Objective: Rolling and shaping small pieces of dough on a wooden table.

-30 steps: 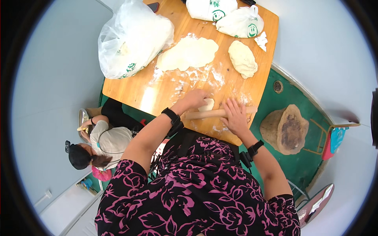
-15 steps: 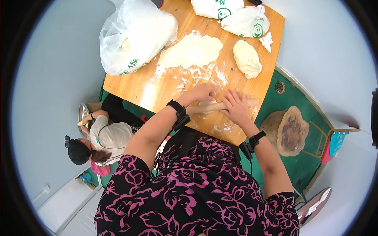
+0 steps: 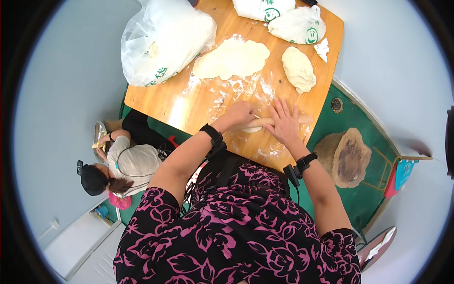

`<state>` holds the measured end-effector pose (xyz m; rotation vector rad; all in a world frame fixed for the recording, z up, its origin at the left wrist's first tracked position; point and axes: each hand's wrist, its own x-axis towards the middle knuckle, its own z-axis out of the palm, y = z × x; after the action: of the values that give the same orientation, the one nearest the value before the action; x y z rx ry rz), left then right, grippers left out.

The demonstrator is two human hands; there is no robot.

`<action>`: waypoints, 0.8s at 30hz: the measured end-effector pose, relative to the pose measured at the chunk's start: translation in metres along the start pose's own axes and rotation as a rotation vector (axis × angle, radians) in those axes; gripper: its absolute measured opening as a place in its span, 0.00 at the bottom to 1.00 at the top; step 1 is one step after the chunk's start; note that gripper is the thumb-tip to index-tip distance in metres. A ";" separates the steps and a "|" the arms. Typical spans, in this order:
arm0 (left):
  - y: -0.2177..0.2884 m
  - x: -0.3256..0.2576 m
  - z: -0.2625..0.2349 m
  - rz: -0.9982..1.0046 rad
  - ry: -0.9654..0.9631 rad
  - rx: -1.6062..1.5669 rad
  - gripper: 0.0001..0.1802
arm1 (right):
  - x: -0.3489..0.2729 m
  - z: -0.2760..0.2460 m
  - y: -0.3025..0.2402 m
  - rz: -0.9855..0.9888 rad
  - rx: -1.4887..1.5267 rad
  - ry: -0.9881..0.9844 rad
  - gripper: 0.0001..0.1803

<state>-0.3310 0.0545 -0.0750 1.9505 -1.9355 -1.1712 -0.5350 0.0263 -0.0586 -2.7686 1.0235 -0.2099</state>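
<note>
A thin wooden rolling pin [image 3: 305,119] lies across a small round dough wrapper [image 3: 252,129] near the table's front edge. My right hand [image 3: 284,124] rests on the pin with its fingers stretched out and spread. On the other side, my left hand [image 3: 241,114] is closed, its fingertips pinching the far edge of the wrapper, which the pin and hand partly cover. Beyond both hands, flattened dough wrappers [image 3: 231,59] overlap in a wide pale layer. A lump of dough [image 3: 299,69] sits to their right.
White flour [image 3: 246,86] is scattered over the wooden table [image 3: 156,104]. A big plastic bag [image 3: 165,45] stands at the far left, with smaller bags [image 3: 298,26] at the back right. At left, a co-worker [image 3: 135,158] bends over a metal tray. A wooden stump [image 3: 351,158] stands right.
The rolling pin has moved a little away from me, uncovering the wrapper's near edge. My right hand has moved slightly forward with it, and my left fingers stay at the wrapper.
</note>
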 end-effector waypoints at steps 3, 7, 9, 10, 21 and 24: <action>-0.002 0.005 -0.009 0.001 -0.065 0.029 0.08 | -0.024 0.003 -0.006 -0.020 0.018 0.001 0.33; 0.002 0.010 -0.010 0.002 -0.107 0.040 0.08 | -0.045 0.010 -0.005 -0.022 0.003 -0.029 0.32; 0.004 0.014 -0.012 0.014 -0.114 0.022 0.08 | -0.021 0.005 -0.001 0.021 0.026 -0.011 0.33; 0.003 0.014 -0.013 0.015 -0.115 -0.003 0.08 | -0.011 0.003 -0.001 0.051 0.050 0.002 0.33; -0.006 0.021 -0.011 -0.044 -0.178 -0.044 0.09 | -0.021 0.004 0.001 0.003 0.038 0.007 0.33; 0.000 0.019 -0.016 -0.019 -0.167 -0.017 0.09 | 0.001 0.002 0.005 0.020 0.042 0.032 0.33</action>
<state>-0.3236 0.0309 -0.0718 1.9222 -1.9816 -1.3922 -0.5364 0.0222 -0.0616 -2.7248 1.0412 -0.2702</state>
